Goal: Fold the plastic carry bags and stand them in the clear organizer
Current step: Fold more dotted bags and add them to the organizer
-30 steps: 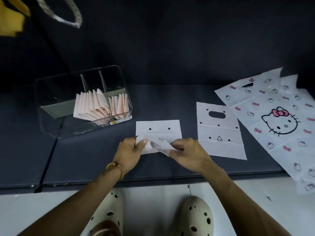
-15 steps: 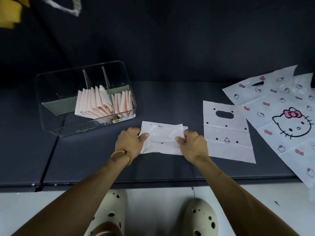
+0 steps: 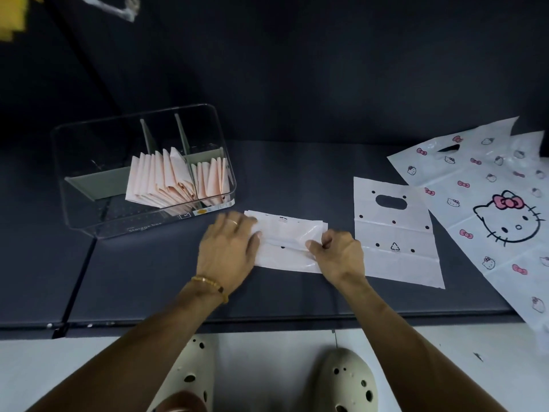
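Observation:
A white plastic carry bag [image 3: 288,242], partly folded into a flat band, lies on the dark table in front of me. My left hand [image 3: 227,248] rests flat on its left end, fingers spread. At the bag's right end my right hand [image 3: 337,252] pinches the folded edge. The clear organizer [image 3: 89,221] stands at the left, and several folded pale pink bags [image 3: 166,179] stand upright in its middle and right compartments. Another white bag [image 3: 395,233] with a handle hole lies flat to the right.
Large white bags with a cat-face print [image 3: 490,203] are spread at the far right, hanging over the table edge. The table's front edge [image 3: 267,321] runs just below my wrists. My feet in cream clogs [image 3: 344,382] stand on the pale floor.
The lower part of the bag was lifted and folded up over itself. My left hand has gone from pinching the edge to lying flat on the fold.

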Available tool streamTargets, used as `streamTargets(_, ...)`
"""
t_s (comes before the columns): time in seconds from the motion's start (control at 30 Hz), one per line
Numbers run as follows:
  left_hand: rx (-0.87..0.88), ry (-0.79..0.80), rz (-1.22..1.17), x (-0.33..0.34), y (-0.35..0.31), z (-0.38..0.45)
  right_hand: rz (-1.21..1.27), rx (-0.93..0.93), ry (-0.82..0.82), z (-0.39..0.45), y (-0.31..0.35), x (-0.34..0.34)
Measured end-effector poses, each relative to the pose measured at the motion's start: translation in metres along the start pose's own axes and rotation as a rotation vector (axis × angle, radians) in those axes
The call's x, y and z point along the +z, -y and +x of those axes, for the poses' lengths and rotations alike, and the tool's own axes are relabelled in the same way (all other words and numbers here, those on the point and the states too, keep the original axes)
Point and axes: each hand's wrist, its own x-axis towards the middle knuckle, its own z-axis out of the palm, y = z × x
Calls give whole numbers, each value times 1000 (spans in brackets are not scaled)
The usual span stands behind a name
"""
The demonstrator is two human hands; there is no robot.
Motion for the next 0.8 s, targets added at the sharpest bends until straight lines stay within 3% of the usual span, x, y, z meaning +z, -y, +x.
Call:
streamTargets(0.1,250,105,-45,12,1,-20,6,-35,-1,-3,1,1)
streamTargets(0.2,214,206,-116,21,7,-25,-13,-77,-42,-9,-1,2)
streamTargets(0.33,210,275,-39,26,10,-26,-10,-100,-76,-11,-4,3)
streamTargets(0.67,187,256,18,22,5,-25,9,-40,-112,-14,-1,-2)
streamTargets(0.73,179,230,-2,22,4,-26,-100,-159,-286,-21,-2,-3)
streamTargets(0.8,176,200,-8,22,3,-28,-216,-396,-406,-30,2,4)
